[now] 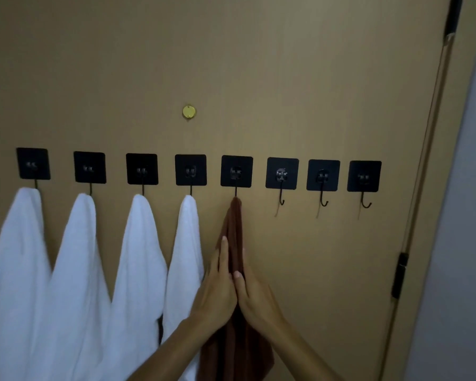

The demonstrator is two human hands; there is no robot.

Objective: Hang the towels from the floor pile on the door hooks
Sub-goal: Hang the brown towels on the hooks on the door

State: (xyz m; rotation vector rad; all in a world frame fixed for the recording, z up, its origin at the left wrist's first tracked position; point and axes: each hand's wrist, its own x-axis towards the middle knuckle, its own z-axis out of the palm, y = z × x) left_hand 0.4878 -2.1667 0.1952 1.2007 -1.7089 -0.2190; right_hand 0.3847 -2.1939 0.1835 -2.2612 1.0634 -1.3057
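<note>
A row of black square hooks runs across the tan door (259, 78). Several white towels (77, 270) hang from the left hooks. A brown towel (232, 229) hangs from the fifth hook (236, 171). My left hand (217, 284) lies flat with straight fingers against the brown towel's left side. My right hand (254, 295) presses flat against its right side, so both palms sandwich the cloth. Three bare hooks (323, 176) stand to the right of the brown towel. The floor pile is out of view.
A brass peephole (189, 111) sits above the hook row. The door's hinge edge (400, 273) and a grey wall (456, 270) lie at the right. A dark door closer arm (452, 20) shows at the top right.
</note>
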